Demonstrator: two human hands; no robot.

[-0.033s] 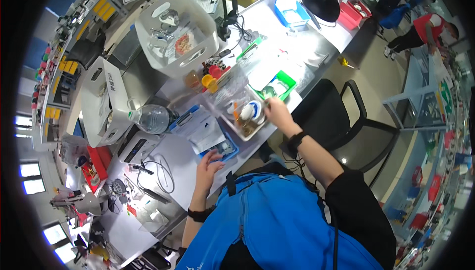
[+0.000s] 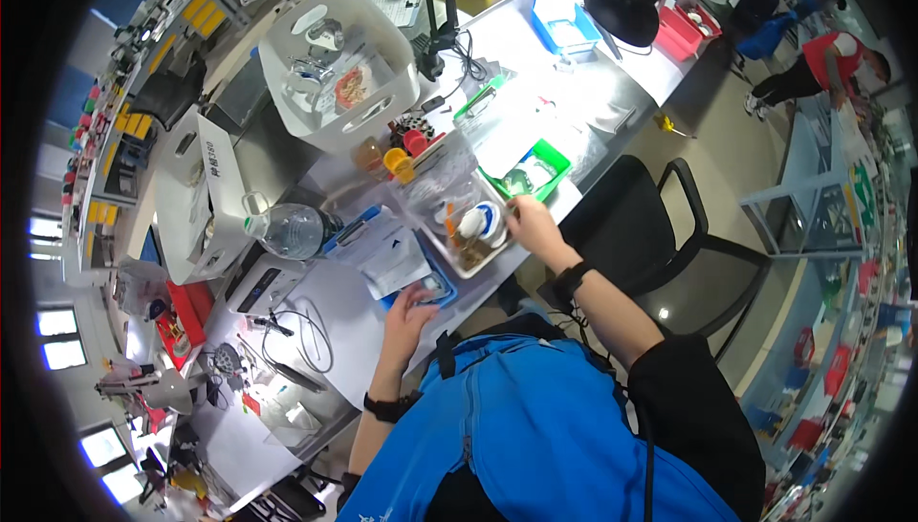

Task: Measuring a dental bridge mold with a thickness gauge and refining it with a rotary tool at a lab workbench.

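My left hand (image 2: 408,316) is at the near edge of a blue bin (image 2: 449,295), its fingers apart and nothing visible in them. White paper sheets (image 2: 397,266) lie over the bin's far part, by its raised lid. Beside the bin stands a pale tray (image 2: 467,274) holding a round white and blue item (image 2: 481,223), an orange piece and small brownish parts. My right hand (image 2: 535,226) is at that tray's right rim, fingers curled in; what they grip, if anything, is hidden. A green tray (image 2: 547,189) with clear bags lies just beyond it.
A large white basket (image 2: 382,106), a second white bin (image 2: 229,197), a clear plastic jug (image 2: 295,231) and a scale (image 2: 260,288) stand to the left. Yellow cups (image 2: 399,164) sit behind the pale tray. A black lamp (image 2: 626,6) overhangs the table; a black chair (image 2: 622,211) is at right.
My left hand has shifted slightly right and up, over the blue bin's edge. My right hand has moved slightly left and down along the pale tray's rim.
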